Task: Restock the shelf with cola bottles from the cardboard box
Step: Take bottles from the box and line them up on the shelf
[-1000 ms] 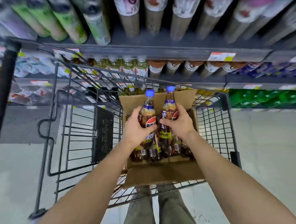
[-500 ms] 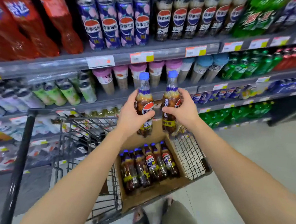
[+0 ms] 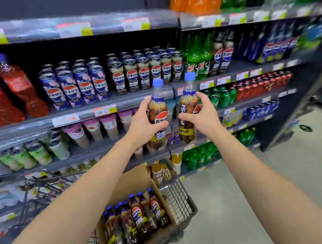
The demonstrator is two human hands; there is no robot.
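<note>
My left hand (image 3: 144,121) grips a blue-capped cola bottle (image 3: 157,110) round its middle and holds it upright in front of the shelves. My right hand (image 3: 202,115) grips a second cola bottle (image 3: 186,112) just to its right, a little higher. Both bottles are raised before the shelf (image 3: 119,101) that carries cola cans (image 3: 133,74). Two tall cola bottles (image 3: 223,55) stand on the shelf further right. Below, the cardboard box (image 3: 133,184) sits in the trolley with several cola bottles (image 3: 140,213) lying in it.
The wire trolley (image 3: 177,197) stands against the shelving at the bottom. Red bottles (image 3: 15,88) fill the left, green bottles (image 3: 197,54) the right, and cup drinks (image 3: 91,128) the shelf below. Grey floor (image 3: 265,196) opens to the right.
Both hands lifted a bottle each out of the box and raised them to the shelf level. The view swung up from the trolley to the shelves.
</note>
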